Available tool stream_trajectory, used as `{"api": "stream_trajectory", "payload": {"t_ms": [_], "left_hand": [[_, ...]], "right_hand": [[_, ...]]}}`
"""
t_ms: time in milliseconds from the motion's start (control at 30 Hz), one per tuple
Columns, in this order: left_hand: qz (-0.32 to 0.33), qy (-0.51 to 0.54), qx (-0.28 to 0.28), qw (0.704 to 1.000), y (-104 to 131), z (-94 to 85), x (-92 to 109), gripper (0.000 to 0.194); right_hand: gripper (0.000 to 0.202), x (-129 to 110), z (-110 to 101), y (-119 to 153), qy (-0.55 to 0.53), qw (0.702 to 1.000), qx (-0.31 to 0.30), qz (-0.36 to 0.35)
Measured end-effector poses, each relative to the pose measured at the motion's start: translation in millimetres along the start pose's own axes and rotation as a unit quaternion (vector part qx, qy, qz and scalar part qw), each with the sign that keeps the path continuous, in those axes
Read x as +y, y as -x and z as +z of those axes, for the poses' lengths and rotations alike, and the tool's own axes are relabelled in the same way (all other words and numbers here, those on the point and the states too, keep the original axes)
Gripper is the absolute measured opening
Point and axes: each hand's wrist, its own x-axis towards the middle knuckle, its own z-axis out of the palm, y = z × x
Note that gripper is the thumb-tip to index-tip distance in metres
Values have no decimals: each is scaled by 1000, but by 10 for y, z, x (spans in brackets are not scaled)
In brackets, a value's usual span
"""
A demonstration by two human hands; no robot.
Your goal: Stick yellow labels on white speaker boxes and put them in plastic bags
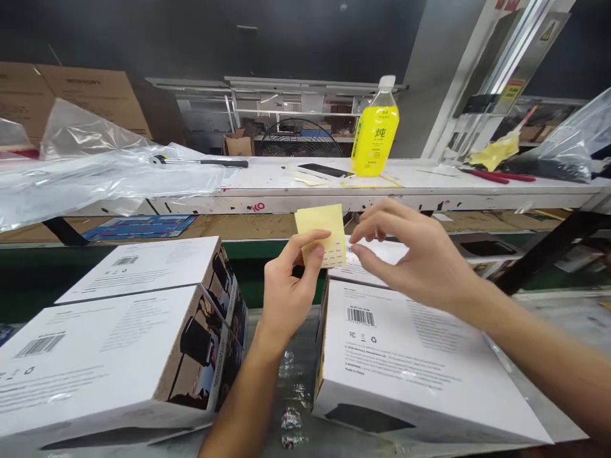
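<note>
While left hand pinches yellow sheet, right hand alongside; seemingly apart.

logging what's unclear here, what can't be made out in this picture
All in the head view:
- Yellow sheet: marks too small to read; left hand covers part.
- Right hand: anything between its fingertips is too small to tell.
- Back right box: partly behind the right hand.
- Front left box: cut off by the left edge.

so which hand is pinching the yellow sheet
The left hand: its thumb and fingers grip the yellow sheet, while the right hand hovers just to the right of it.
</note>
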Motion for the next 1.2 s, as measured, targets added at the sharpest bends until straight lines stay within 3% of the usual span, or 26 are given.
{"api": "stream_trajectory", "payload": {"t_ms": [100, 200, 333, 433, 600, 733, 867, 1100, 1200], "left_hand": [[1, -12, -34, 999, -20, 40, 87, 23], [-3, -16, -52, 998, -31, 69, 139, 25], [14, -36, -38, 999, -43, 110, 161, 23], [24, -42, -27, 998, -48, 156, 174, 22], [82, -118, 12, 990, -60, 236, 205, 15], [152, -154, 11, 976, -71, 265, 218, 15], [177, -145, -11, 973, -74, 272, 223, 18], [200, -155, 16, 967, -77, 298, 248, 15], [217, -160, 18, 963, -83, 297, 260, 17]], "right_hand": [[9, -14, 33, 75, 47, 996, 42, -68], [9, 42, 32, 91, 28, 997, 30, -59], [8, 49, -20, 121, 0, 1000, 1, -29], [6, 35, -28, 176, 18, 999, 14, -40], [9, 39, -8, 241, 98, 991, 40, -81], [8, 37, -48, 224, 52, 997, 30, -49], [9, 32, -99, 206, 27, 999, 16, -36], [11, 11, -96, 254, 190, 973, 46, -122], [12, -9, -107, 253, 204, 970, 42, -121]]}}
